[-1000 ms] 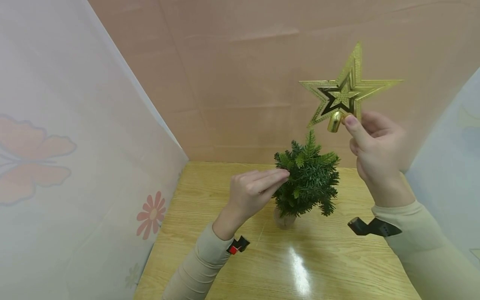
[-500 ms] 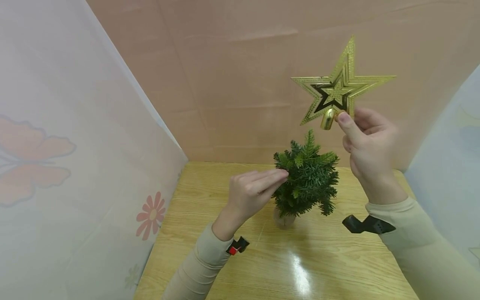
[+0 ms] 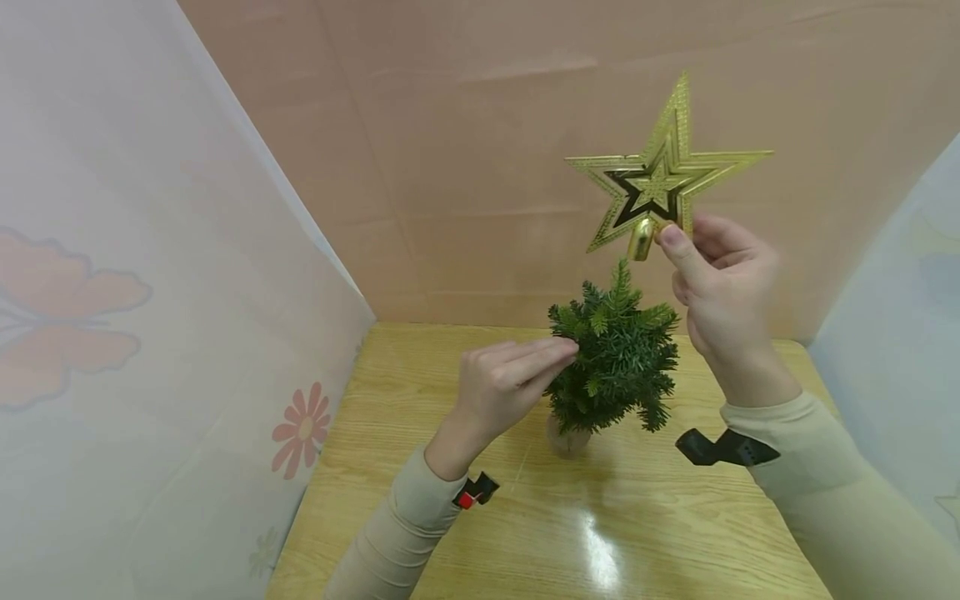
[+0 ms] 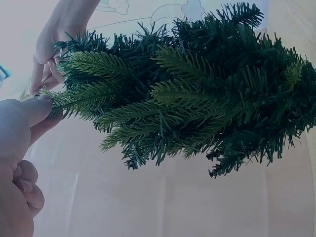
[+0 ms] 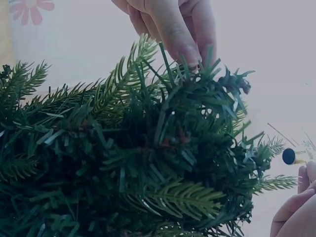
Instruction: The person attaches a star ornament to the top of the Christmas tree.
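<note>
A small green Christmas tree stands upright on the wooden table. My left hand is at its left side; in the left wrist view that hand pinches a light-green branch tip between thumb and finger. Up and to the right, my right hand grips a gold star tree topper by its lower right point. The topper's short socket hangs just above the treetop, apart from it. In the right wrist view the socket's dark round opening faces the tree, and most of the star is out of sight.
The tree's pale round base rests on the wooden table. A pinkish-brown backdrop rises behind, and a white sheet with a butterfly and flowers lines the left. Another pale sheet bounds the right.
The right hand has carried the star topper leftward, from right of the treetop to nearly above it. Left hand and tree look the same.
</note>
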`<action>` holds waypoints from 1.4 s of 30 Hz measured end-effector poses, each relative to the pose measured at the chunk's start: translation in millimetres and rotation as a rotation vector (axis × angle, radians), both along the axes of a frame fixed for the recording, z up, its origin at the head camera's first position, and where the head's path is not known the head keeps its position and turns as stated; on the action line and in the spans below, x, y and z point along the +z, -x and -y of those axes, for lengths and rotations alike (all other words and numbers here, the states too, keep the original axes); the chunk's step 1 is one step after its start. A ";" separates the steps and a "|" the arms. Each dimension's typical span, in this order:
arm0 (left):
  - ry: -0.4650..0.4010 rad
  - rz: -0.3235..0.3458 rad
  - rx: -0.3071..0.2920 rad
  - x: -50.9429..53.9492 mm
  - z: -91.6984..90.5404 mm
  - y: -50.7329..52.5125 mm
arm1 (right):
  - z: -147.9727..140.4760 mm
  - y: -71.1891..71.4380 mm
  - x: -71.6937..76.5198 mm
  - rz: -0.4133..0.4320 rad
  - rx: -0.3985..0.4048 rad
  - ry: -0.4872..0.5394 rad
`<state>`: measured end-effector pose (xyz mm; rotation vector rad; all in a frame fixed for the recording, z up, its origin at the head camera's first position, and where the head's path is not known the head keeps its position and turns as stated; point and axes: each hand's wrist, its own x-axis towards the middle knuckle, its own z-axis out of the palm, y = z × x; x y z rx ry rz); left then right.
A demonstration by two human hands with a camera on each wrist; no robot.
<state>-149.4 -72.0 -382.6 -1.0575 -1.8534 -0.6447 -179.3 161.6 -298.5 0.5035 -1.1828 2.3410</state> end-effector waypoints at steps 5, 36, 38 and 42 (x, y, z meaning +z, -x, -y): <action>0.002 0.004 -0.004 0.0 0.0 0.3 | 3.1 0.3 1.0 -0.008 0.000 -0.012; -0.009 0.013 -0.016 -0.1 2.0 -0.6 | 5.4 -0.7 -3.0 0.054 -0.008 -0.146; -0.009 0.010 -0.014 0.0 2.3 -0.8 | 5.4 -0.9 -4.4 0.058 -0.014 -0.151; -0.010 0.006 -0.016 0.3 2.4 -0.9 | 4.6 -2.3 -7.6 0.074 -0.027 -0.168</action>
